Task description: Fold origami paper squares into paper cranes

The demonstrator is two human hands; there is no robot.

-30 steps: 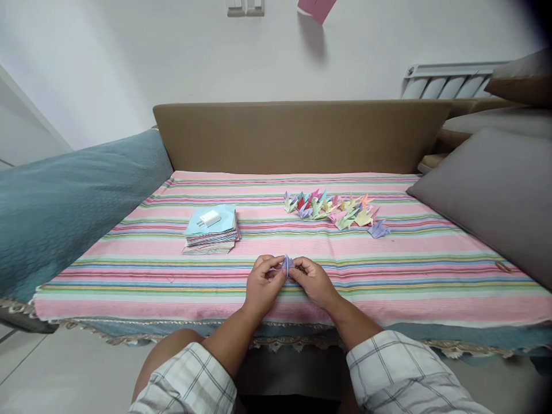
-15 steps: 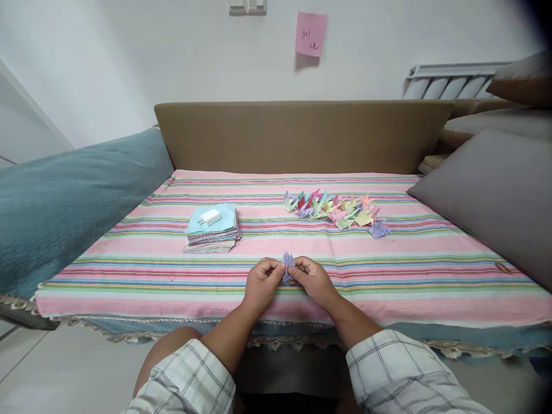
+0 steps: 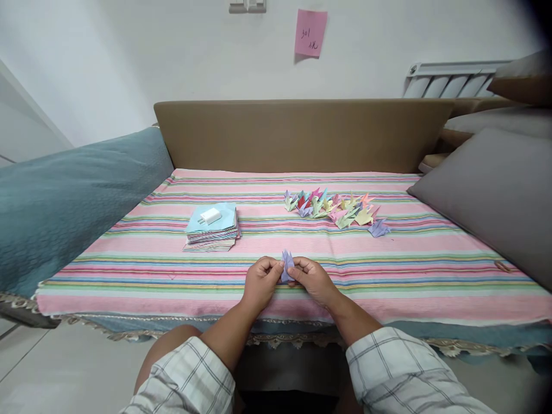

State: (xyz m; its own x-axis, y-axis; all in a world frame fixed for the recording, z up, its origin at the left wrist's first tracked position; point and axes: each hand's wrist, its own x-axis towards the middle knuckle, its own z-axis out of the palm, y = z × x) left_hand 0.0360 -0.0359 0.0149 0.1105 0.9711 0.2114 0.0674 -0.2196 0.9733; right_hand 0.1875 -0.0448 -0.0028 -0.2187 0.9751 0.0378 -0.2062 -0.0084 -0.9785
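Between my hands is a small folded piece of purple origami paper (image 3: 287,267), its narrow points facing away from me. My left hand (image 3: 262,282) pinches its left side between thumb and fingers. On the right side, my right hand (image 3: 314,280) grips it the same way, with the thumb across the front. Both hands are just above the striped cloth (image 3: 302,302). Beyond them and to the right lies a cluster of folded paper cranes (image 3: 321,207) in several colours, with a purple crane (image 3: 379,228) at its near right end.
A stack of square paper (image 3: 212,236) stands on the left, a white charger plug (image 3: 210,216) on top. Grey cushions (image 3: 491,195) line the right side, and a blue-covered armrest (image 3: 86,195) the left. A brown backrest (image 3: 302,138) runs along the wall.
The purple folded paper has turned slightly between my fingers and shows more of its width. Both hands keep their pinch in nearly the same place.
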